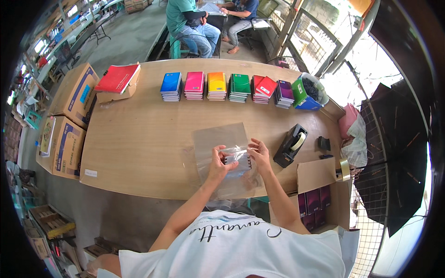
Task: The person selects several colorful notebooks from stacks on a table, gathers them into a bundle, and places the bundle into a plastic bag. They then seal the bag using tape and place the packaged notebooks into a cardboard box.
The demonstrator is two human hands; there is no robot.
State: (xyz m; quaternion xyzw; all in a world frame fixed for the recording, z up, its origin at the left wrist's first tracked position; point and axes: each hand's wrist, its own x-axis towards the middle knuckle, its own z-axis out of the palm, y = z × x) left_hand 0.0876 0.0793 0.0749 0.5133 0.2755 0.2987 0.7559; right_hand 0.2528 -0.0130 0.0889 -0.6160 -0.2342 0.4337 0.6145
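A small spiral-bound notebook stack (238,163) is between my hands near the table's front edge, with clear plastic film over it that catches the light. My left hand (219,165) is closed on the stack's left side, thumb across the near pages. On the other side, my right hand (260,155) has its fingertips pinched at the film's upper right edge, beside the black spiral binding. Whether a strip of tape is in that pinch is too small to tell. Flat clear plastic sheets (207,137) lie on the table beneath the stack and both hands.
Along the far side stand stacks of blue (171,85), pink (194,85), yellow (216,85), green (239,86), red and purple notebooks. A black tape dispenser (290,146) is right; cartons (69,143) flank the left. An open carton (340,204) holds purple notebooks. Two people sit beyond.
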